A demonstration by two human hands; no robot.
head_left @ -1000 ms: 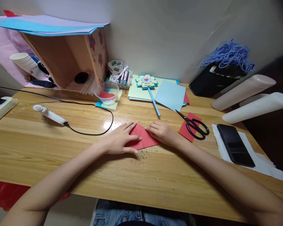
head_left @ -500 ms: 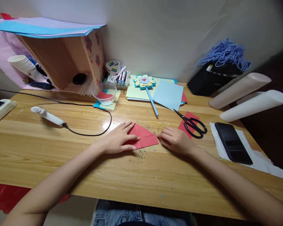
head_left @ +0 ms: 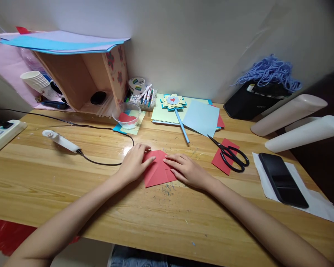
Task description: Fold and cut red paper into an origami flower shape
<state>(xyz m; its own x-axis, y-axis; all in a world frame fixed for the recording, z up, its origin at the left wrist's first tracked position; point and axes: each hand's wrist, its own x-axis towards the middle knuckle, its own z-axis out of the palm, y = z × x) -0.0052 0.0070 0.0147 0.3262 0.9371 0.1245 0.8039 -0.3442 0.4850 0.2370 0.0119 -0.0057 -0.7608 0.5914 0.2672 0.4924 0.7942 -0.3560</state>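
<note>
Has folded red paper (head_left: 156,174) lying flat on the wooden table (head_left: 114,218), around the middle, with creases fanning from its far corner and a short dark line toward its right side. Rests left hand (head_left: 134,163) at the left edge of the paper, with fingers bent and thumb laid on top; cannot tell whether pinching it. Rests right hand (head_left: 187,168) over the paper's right side, palm down, unclenched, with fingertips on the surface.

Just right of there, has black-handled scissors (head_left: 224,148) lying partly over a small red piece (head_left: 218,161). On the far side, shows a layered paper flower (head_left: 173,101) with a blue stem (head_left: 182,127), beside a light-blue sheet (head_left: 202,116). To the far left, holds a red scrap (head_left: 127,118) in a clear bowl (head_left: 139,118), with markers (head_left: 147,94) behind. At left, has a white handheld tool (head_left: 62,142) trailing a black cord (head_left: 98,163). At right, shows a black phone (head_left: 282,180) on white paper (head_left: 318,207), near pale tubes (head_left: 306,133). Farther back, shows blue yarn (head_left: 269,74) atop a black holder (head_left: 247,104).
</note>
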